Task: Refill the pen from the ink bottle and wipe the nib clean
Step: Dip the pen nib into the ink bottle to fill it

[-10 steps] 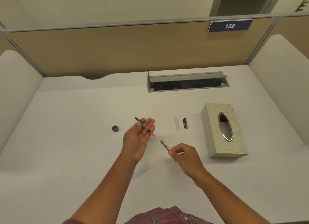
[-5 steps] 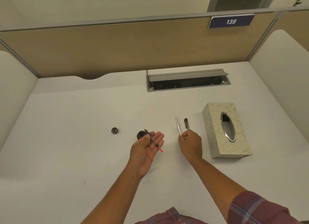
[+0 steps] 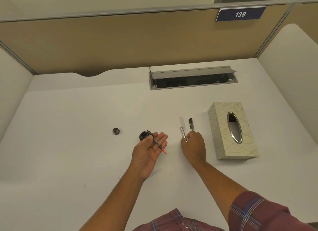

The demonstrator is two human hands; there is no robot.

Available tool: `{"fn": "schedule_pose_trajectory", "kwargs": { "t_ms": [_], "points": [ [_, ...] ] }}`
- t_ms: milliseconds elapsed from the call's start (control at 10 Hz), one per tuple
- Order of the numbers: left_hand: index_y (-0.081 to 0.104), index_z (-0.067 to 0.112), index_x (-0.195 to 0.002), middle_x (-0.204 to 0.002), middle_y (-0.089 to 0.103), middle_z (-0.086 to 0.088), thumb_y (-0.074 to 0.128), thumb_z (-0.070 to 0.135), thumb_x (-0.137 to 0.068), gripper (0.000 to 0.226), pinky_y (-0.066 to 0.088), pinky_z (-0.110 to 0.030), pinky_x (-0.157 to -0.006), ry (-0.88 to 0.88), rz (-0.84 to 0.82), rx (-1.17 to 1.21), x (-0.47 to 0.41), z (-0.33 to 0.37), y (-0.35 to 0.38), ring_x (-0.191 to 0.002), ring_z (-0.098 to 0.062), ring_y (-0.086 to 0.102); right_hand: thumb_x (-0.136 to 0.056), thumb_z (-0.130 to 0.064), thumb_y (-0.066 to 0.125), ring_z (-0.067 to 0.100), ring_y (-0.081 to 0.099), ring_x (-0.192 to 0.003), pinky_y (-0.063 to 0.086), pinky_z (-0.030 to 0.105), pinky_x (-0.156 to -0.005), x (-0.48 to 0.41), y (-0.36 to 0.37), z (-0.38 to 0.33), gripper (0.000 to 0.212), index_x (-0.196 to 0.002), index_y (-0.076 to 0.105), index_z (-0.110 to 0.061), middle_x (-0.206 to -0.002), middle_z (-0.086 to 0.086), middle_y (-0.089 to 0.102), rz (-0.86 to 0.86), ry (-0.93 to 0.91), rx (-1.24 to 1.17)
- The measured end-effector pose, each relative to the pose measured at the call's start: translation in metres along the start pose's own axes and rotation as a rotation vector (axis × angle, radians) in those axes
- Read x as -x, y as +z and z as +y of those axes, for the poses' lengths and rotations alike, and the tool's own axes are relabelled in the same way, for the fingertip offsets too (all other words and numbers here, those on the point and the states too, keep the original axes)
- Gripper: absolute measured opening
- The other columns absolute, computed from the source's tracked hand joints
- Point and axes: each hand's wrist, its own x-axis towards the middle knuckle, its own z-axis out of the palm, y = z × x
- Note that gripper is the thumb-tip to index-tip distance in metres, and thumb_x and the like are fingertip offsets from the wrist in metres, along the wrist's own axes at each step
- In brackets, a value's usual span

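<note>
The desk (image 3: 68, 144) is white, the tissue box (image 3: 222, 144) cream with leaf pattern, the sleeve (image 3: 254, 211) maroon plaid, the pen (image 3: 156, 142) black, red-ended.

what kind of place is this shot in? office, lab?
Most likely an office cubicle or study carrel: a white desk walled by a tan partition panel, a blue number plate reading 139 on its top rail, and a grey flip-up cable hatch set into the desktop.

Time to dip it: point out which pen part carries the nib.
The thin black part with the red tail, lying across the left hand, its nib by the ink bottle; the silver barrel and clipped cap have none.
</note>
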Motion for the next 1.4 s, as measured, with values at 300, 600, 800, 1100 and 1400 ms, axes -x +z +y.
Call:
{"fn": "schedule_pose_trajectory", "kwargs": {
  "t_ms": [300,600,800,1100,1400],
  "points": [
    [0.066,-0.005,-0.119,-0.12,0.082,-0.026,0.045,0.01,-0.116,0.027,0.067,-0.047,-0.095,0.005,0.0,-0.005,0.002,0.001,-0.001,-0.111,-0.037,0.082,-0.092,-0.026,0.07,0.021,0.051,-0.083,0.04,0.031,-0.069,0.0,0.002,0.002,0.019,-0.099,0.061,-0.01,-0.093,0.002,0.053,-0.013,0.009,-0.014],
    [0.065,-0.007,-0.121,-0.121,0.081,-0.028,0.045,0.01,-0.116,0.027,0.07,-0.044,-0.087,0.007,-0.011,0.023,0.0,0.0,-0.004,-0.111,-0.038,0.082,-0.089,-0.026,0.075,0.021,0.052,-0.082,0.039,0.029,-0.069,0.0,0.004,0.008,0.024,-0.098,0.06,-0.009,-0.093,0.003,0.055,0.026,-0.006,-0.082],
    [0.066,-0.007,-0.121,-0.122,0.081,-0.027,0.045,0.01,-0.116,0.027,0.07,-0.043,-0.086,0.012,-0.02,0.03,0.0,0.002,-0.004,-0.111,-0.038,0.082,-0.09,-0.022,0.077,0.017,0.056,-0.079,0.041,0.023,-0.065,0.009,-0.003,0.001,0.019,-0.095,0.062,-0.013,-0.091,0.002,0.06,0.171,-0.06,-0.297],
    [0.064,-0.008,-0.126,-0.125,0.079,-0.028,0.043,0.009,-0.116,0.028,0.069,-0.043,-0.091,0.029,-0.038,0.048,0.003,0.002,-0.005,-0.116,-0.039,0.08,-0.099,-0.033,0.065,0.01,0.058,-0.058,0.048,0.021,-0.056,0.066,-0.027,-0.033,0.028,-0.072,0.06,-0.025,-0.065,-0.007,0.065,-0.144,-0.218,-0.491],
    [0.063,-0.007,-0.129,-0.129,0.078,-0.027,0.043,0.012,-0.117,0.03,0.069,-0.041,-0.091,0.033,-0.066,0.064,0.011,0.002,-0.012,-0.12,-0.037,0.079,-0.106,-0.029,0.051,0.017,0.068,-0.06,0.057,0.028,-0.06,0.092,-0.035,-0.052,0.038,-0.081,0.073,-0.01,-0.076,0.015,0.075,-0.506,0.036,-0.569]
  ]
}}
